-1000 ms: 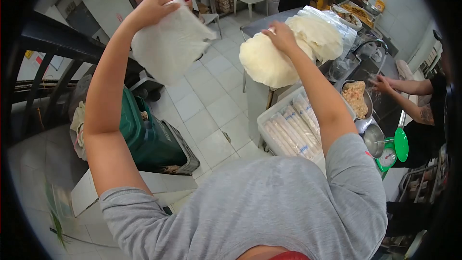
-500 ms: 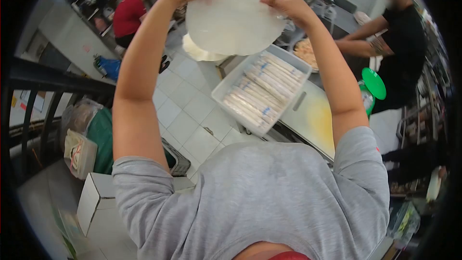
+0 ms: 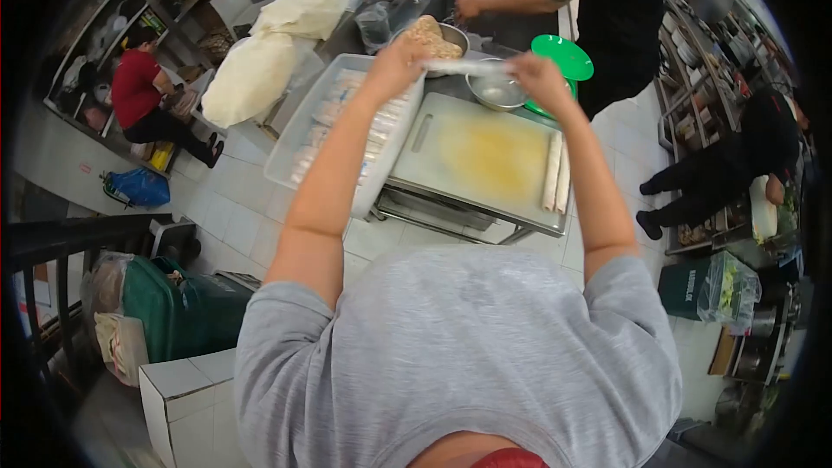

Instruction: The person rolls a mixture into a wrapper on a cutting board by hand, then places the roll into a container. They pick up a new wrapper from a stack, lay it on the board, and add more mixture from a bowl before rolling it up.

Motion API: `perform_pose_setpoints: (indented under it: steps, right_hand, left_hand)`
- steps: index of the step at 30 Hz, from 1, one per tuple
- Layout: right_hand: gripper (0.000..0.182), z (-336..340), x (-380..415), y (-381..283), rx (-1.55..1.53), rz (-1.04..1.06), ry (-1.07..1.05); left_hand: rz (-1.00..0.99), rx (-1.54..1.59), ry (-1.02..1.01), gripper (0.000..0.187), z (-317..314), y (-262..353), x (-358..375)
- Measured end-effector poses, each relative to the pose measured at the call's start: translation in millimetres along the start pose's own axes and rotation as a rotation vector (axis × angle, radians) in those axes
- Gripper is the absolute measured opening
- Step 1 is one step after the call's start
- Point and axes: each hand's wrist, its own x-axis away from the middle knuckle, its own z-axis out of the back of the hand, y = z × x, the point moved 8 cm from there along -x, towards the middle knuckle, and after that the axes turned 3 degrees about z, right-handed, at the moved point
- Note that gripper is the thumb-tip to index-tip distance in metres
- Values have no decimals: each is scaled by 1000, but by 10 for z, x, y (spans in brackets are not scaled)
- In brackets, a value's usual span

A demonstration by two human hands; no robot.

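My left hand (image 3: 394, 67) and my right hand (image 3: 537, 78) pinch opposite ends of a thin white spring roll wrapper (image 3: 466, 67). It is stretched between them, blurred and seen nearly edge-on. Below it lies a pale cutting board (image 3: 425, 169) with a yellowish stain, and two uncooked spring rolls (image 3: 552, 173) rest along its right edge. Just beyond my hands stand a bowl of pinkish filling (image 3: 426, 35) and a metal bowl (image 3: 498, 91) with liquid in it. Partly behind my left forearm is a plastic tub (image 3: 282, 156) of packed rolls.
Large stacked wrappers (image 3: 251, 78) lie on plastic at the left. A green scale (image 3: 563, 58) stands behind the board. A co-worker in black (image 3: 611, 17) works at the sink, and a person in red (image 3: 139, 91) is farther left. A green bin (image 3: 186, 312) stands low left.
The wrapper has come down from a broad, raised position to a nearly edge-on one over the board. My view has turned right, bringing the board and its two rolls into sight.
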Motion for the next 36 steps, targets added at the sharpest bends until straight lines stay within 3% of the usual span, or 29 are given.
perform_pose_setpoints:
  steps: [4, 8, 11, 18, 24, 27, 29, 33, 36]
  right_hand:
    - [17, -630, 1187, 603, 122, -161, -43]
    - [21, -1109, 1913, 828, 335, -143, -108]
    - [23, -1067, 1996, 694, 342, -131, 8]
    - [27, -1006, 2084, 700, 428, -157, 25]
    - [25, -883, 2208, 717, 487, -233, 31]
    - [22, -674, 2241, 789, 507, -281, 78]
    - [19, -529, 2236, 914, 506, -325, 133]
    - [18, -432, 1859, 1134, 230, -407, 241]
    - [25, -753, 1524, 1609, 161, -591, 112]
  left_hand:
    - [210, -60, -219, 15, -846, 3, 1078]
    - [182, -116, -342, 14, -1337, -37, 1914]
    - [168, -133, -326, 12, -1365, 26, 2060]
    - [31, -45, -311, 11, -1296, 194, 2059]
    - [-10, 64, -475, 15, -1414, 369, 2191]
    - [48, 166, -348, 20, -1303, 421, 2154]
    - [194, 112, -229, 25, -1263, 194, 2171]
    - [474, -62, 9, 32, -1156, -205, 2286]
    - [570, -277, -49, 33, -1173, -292, 2236]
